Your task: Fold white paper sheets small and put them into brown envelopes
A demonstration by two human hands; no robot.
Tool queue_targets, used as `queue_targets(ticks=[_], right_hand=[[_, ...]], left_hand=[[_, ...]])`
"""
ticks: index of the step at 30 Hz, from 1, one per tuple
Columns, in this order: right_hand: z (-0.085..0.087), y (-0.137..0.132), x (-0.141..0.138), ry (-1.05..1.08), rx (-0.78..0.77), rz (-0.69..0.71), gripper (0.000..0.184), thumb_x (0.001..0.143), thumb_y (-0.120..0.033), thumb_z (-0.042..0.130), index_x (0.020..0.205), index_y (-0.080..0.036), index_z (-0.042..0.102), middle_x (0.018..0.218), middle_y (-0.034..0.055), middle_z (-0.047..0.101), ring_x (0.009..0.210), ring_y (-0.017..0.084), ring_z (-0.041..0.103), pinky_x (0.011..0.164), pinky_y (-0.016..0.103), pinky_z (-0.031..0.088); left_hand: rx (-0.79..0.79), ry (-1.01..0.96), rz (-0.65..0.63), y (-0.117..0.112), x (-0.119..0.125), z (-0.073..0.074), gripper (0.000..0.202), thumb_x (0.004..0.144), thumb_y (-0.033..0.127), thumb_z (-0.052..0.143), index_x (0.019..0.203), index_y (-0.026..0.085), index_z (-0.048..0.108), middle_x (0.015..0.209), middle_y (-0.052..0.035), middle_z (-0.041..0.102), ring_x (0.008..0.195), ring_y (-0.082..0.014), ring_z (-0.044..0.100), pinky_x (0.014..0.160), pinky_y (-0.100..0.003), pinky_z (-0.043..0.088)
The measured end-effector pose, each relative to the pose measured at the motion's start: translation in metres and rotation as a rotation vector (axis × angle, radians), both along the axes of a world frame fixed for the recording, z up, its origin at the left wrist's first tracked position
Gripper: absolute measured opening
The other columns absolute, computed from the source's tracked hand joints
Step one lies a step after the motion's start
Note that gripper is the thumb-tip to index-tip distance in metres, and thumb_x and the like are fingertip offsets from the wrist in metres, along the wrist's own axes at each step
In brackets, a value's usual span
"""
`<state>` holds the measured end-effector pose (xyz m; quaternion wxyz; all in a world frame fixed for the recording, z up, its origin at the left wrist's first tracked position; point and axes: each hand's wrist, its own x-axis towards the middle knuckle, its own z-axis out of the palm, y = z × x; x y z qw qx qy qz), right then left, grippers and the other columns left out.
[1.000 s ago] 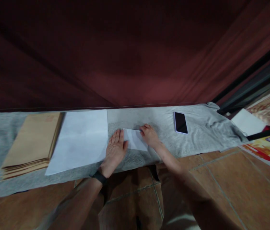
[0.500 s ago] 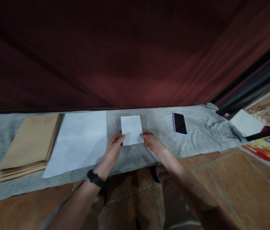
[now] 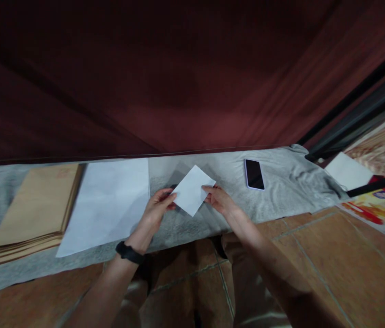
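A small folded white paper is held tilted like a diamond above the grey cloth. My left hand pinches its left corner, with a black wristband on that wrist. My right hand pinches its right corner. Both hands have their fingers closed on the paper. To the left of my hands lies a stack of white sheets.
A pile of brown envelopes lies at the far left on the cloth. A dark phone rests face up to the right. Another white sheet and a colourful printed package sit at the far right. A dark red curtain hangs behind.
The folded paper lay flat under my hands a second ago. Both hands then lifted it off the cloth and turned it from upright to a diamond tilt.
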<state>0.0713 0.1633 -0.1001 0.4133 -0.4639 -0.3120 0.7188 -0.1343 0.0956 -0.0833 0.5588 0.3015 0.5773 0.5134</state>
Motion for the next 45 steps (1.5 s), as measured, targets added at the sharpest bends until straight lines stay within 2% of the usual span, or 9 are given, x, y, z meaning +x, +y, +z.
queue_targets(ticks=[5,11,17,22,25,27,29,34,45], right_hand=[[-0.01,-0.006,-0.007,0.052,-0.008,-0.071,0.02,0.073,-0.016,0.069,0.093,-0.02,0.067,0.092,0.0041,0.078,0.08,0.019,0.073,0.074,0.031,0.06],[-0.012,0.008,0.004,-0.393,0.285,-0.23,0.016,0.077,-0.02,0.064,0.093,-0.024,0.065,0.085,-0.0023,0.073,0.083,0.016,0.067,0.078,0.027,0.054],[-0.017,-0.014,-0.01,-0.734,0.811,0.131,0.032,0.093,-0.016,0.045,0.111,-0.023,0.071,0.121,0.0048,0.073,0.113,0.019,0.067,0.105,0.035,0.049],[-0.024,-0.038,-0.027,-1.064,1.124,0.451,0.044,0.103,-0.027,0.046,0.144,-0.018,0.055,0.155,0.0092,0.05,0.145,0.022,0.043,0.123,0.042,0.032],[-0.027,-0.042,-0.03,-1.236,1.162,0.492,0.049,0.106,-0.034,0.043,0.152,-0.017,0.046,0.16,0.0097,0.043,0.15,0.024,0.036,0.126,0.045,0.026],[-0.029,-0.043,-0.031,-1.294,1.166,0.489,0.051,0.106,-0.035,0.042,0.154,-0.017,0.044,0.161,0.0089,0.04,0.15,0.024,0.035,0.126,0.045,0.025],[-0.03,-0.044,-0.031,-1.323,1.177,0.494,0.052,0.106,-0.031,0.041,0.155,-0.016,0.041,0.163,0.0087,0.037,0.151,0.024,0.033,0.126,0.044,0.024],[-0.032,-0.042,-0.029,-1.389,1.19,0.513,0.055,0.105,-0.023,0.038,0.158,-0.011,0.034,0.165,0.0103,0.031,0.153,0.023,0.028,0.127,0.041,0.021],[-0.039,-0.03,-0.019,-1.471,1.1,0.329,0.054,0.107,-0.033,0.034,0.157,-0.012,0.036,0.162,0.0107,0.038,0.151,0.023,0.033,0.124,0.044,0.024]], left_hand=[[0.003,-0.006,-0.031,-0.002,0.005,-0.01,0.045,0.063,0.035,0.081,0.101,0.017,0.063,0.089,-0.0038,0.072,0.076,-0.0174,0.065,0.065,-0.028,0.052],[0.098,0.418,-0.171,0.013,-0.017,-0.026,0.043,0.066,0.02,0.067,0.109,0.019,0.061,0.071,0.0031,0.065,0.06,-0.0164,0.06,0.055,-0.026,0.045],[0.187,0.653,-0.223,0.02,-0.028,-0.035,0.048,0.075,0.017,0.06,0.123,0.017,0.056,0.069,0.0042,0.061,0.059,-0.0156,0.058,0.056,-0.026,0.044],[0.211,0.794,-0.19,0.026,-0.031,-0.036,0.062,0.079,0.019,0.062,0.139,0.016,0.049,0.073,0.0033,0.062,0.063,-0.0163,0.061,0.062,-0.028,0.051],[0.27,1.013,-0.063,0.022,-0.02,-0.034,0.054,0.084,0.021,0.057,0.138,0.014,0.053,0.106,-0.0104,0.07,0.096,-0.0238,0.068,0.088,-0.04,0.056],[0.371,1.163,-0.022,0.015,-0.004,-0.033,0.049,0.093,0.025,0.047,0.139,0.011,0.054,0.137,-0.0195,0.059,0.129,-0.0291,0.057,0.109,-0.046,0.046],[0.413,1.244,-0.113,0.006,0.015,-0.036,0.054,0.1,0.033,0.038,0.147,0.007,0.046,0.154,-0.0221,0.046,0.145,-0.0302,0.042,0.117,-0.047,0.038],[0.321,1.441,-0.282,-0.016,0.047,-0.047,0.07,0.102,0.049,0.032,0.153,0.001,0.035,0.161,-0.0231,0.037,0.154,-0.0309,0.026,0.125,-0.05,0.025],[0.295,1.532,-0.206,-0.02,0.035,-0.055,0.071,0.102,0.045,0.031,0.154,-0.002,0.032,0.163,-0.0259,0.03,0.155,-0.0332,0.022,0.125,-0.052,0.023]])
